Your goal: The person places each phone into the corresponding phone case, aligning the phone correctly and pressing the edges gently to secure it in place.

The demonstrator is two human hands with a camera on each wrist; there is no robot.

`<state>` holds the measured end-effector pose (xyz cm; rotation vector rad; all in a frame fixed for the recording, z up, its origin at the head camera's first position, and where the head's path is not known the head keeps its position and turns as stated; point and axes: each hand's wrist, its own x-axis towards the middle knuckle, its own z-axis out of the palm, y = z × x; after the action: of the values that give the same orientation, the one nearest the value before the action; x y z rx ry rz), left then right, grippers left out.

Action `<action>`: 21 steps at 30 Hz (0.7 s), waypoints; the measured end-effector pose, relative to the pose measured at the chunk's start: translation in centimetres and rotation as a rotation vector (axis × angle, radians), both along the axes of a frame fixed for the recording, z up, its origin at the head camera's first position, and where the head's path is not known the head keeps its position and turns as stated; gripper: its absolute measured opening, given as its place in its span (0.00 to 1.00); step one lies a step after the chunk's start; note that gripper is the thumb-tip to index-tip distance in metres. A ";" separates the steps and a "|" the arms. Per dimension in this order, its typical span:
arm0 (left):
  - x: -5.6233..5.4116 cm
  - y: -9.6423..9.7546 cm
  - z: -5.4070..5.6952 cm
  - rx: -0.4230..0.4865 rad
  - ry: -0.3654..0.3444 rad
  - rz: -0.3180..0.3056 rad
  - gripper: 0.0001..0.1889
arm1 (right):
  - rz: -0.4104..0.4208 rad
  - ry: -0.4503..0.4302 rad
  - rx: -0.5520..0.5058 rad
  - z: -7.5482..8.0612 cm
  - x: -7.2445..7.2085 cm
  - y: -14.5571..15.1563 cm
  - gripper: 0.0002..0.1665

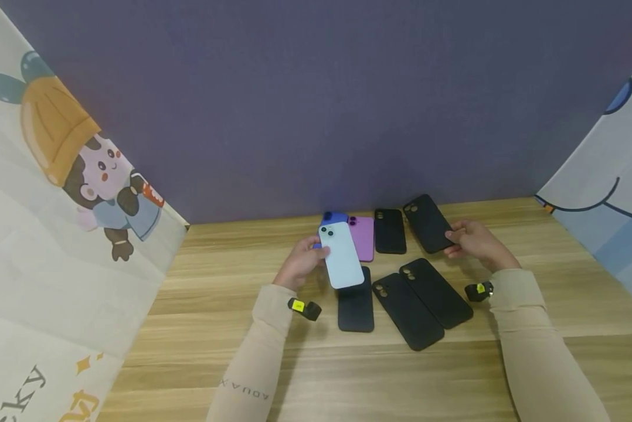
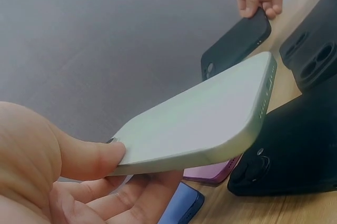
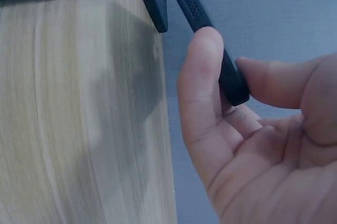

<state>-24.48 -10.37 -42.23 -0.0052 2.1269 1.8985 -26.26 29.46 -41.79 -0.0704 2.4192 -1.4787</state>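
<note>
My left hand (image 1: 302, 262) pinches a pale green phone (image 1: 343, 258) by its camera end, thumb on the back and fingers underneath. The phone is tilted above the table, over a black phone case (image 1: 356, 313) and partly over a blue phone (image 1: 336, 218) and a purple phone (image 1: 366, 240). At the right, my right hand (image 1: 473, 240) grips another black phone case (image 1: 427, 223) by its lower end, thumb on one face and fingers on the other. The right wrist view shows this case (image 3: 231, 76) edge-on, raised off the wood.
A black case (image 1: 390, 231) lies beside the purple phone at the back. Two more black cases (image 1: 408, 313) lie slanted side by side nearer the front. A dark blue-grey panel (image 1: 347, 105) stands behind the wooden table (image 1: 216, 293), with printed cartoon sheets (image 1: 105, 176) at both sides.
</note>
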 end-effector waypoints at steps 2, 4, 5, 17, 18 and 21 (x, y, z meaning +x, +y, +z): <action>0.0 0.0 0.0 0.003 -0.002 0.007 0.17 | -0.001 -0.002 0.008 0.0 0.0 -0.1 0.35; 0.0 0.0 0.0 0.000 -0.006 0.013 0.18 | -0.005 -0.007 0.016 0.1 0.1 -0.2 0.34; 0.0 0.0 -0.1 0.000 -0.008 0.015 0.18 | -0.008 -0.009 0.017 0.1 0.1 -0.2 0.33; -0.1 0.0 -0.1 0.040 -0.020 0.007 0.17 | -0.015 -0.052 0.030 0.1 -0.2 -0.2 0.37; -0.1 0.0 -0.1 0.045 -0.023 0.010 0.18 | -0.019 -0.050 0.032 0.1 -0.2 -0.2 0.37; -0.2 0.0 -0.1 0.063 -0.035 0.015 0.17 | -0.027 -0.044 0.038 0.0 -0.3 -0.1 0.38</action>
<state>-24.67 -10.32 -42.35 -0.0411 2.0495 1.9579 -26.56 29.31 -41.76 0.0037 2.4212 -1.4296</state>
